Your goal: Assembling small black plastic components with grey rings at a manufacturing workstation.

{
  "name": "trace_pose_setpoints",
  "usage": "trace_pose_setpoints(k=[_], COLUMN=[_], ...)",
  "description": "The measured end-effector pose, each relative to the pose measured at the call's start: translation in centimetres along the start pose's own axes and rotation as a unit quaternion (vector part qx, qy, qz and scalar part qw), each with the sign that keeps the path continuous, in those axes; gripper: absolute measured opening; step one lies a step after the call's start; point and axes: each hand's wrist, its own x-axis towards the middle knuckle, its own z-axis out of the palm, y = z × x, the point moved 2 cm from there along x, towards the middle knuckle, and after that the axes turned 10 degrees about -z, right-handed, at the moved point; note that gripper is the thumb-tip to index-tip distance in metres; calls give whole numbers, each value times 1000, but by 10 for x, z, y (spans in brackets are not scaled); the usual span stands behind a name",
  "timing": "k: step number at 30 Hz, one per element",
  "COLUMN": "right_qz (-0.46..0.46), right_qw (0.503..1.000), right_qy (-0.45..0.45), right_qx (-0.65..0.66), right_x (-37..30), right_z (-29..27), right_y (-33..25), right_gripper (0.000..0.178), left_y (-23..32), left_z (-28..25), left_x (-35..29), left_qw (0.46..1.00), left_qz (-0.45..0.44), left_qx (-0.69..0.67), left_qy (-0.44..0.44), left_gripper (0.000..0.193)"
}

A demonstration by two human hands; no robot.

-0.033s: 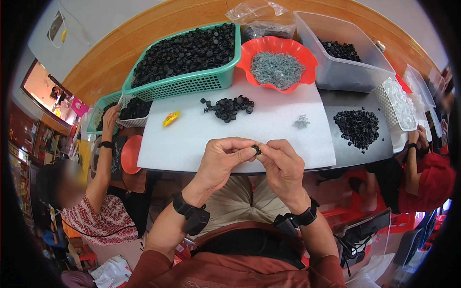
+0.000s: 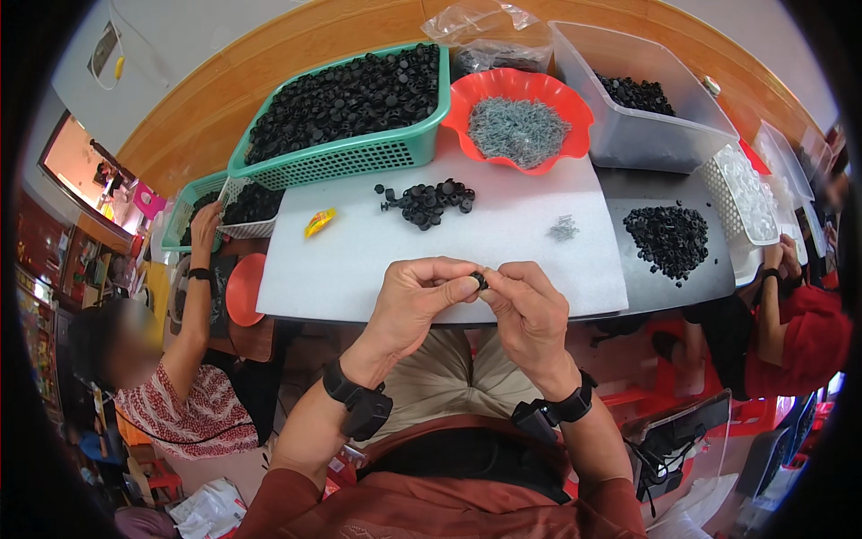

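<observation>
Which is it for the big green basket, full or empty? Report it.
Full, or nearly so: small black parts spread across the whole big green basket, piled close to its rim.

Tabletop (image 2: 314, 269) white across middle of frame, dark grey at right. Upper centre-left: green basket (image 2: 359, 157). Upper centre: red scalloped bowl (image 2: 582, 121). Upper right: translucent bin (image 2: 646, 144). Centre: loose black caps (image 2: 422, 207); yellow packet (image 2: 319, 222) to their left. Right of centre: small metal pile (image 2: 564, 228). Right: black heap (image 2: 669, 241).
</observation>
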Motion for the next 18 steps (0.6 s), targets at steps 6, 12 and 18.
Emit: trace_pose_setpoints(k=[6, 12, 18], right_qz=[-17, -20, -18], right_qw=[1000, 1000, 999], right_qy=[2, -7, -13], right_qx=[0, -11, -30], right_x=[-1, 0, -1], right_z=[0, -1, 0], right_y=[3, 5, 6], right_gripper=[28, 30, 31], left_y=[1, 0, -2], left_z=[1, -1, -1], left_x=[1, 4, 5], left_qw=[1000, 999, 998], left_qz=[-6, 11, 22], left_qx=[12, 30, 55], left_qy=[1, -1, 10], left_gripper=[18, 18, 19])
